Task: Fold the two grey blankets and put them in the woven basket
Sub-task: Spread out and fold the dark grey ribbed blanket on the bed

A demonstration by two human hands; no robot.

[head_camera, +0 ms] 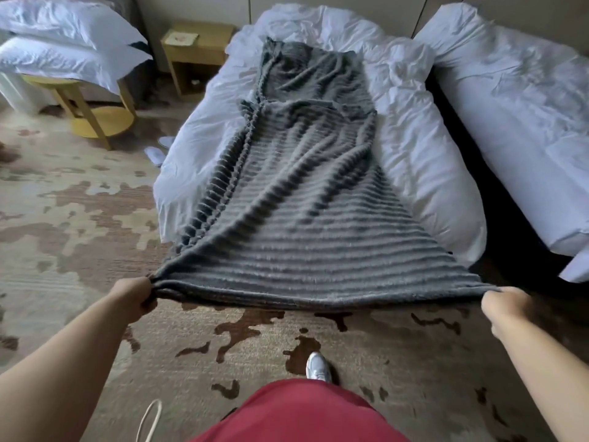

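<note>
The left hand point(135, 296) is closed tight round the near left corner of the grey blanket point(302, 218), fingers curled under the bunched cloth so that only the knuckles and the back of the hand show. The right hand point(506, 306) grips the near right corner the same way, its fingertips buried in the fabric. Between the two fists the near edge hangs stretched above the patterned carpet point(79, 234), clear of the floor. From there the blanket runs up onto the white-covered bed point(414, 154) and lies along its length, rumpled toward the far end. A crease crosses it about halfway up (whether that is a fold or the edge of a second blanket lying there, I cannot tell). Motion blur softens the ribbing near the hands. A cream loop at the bottom edge is cut off by the frame, and a white shoe point(317, 366) is half hidden behind red clothing
</note>
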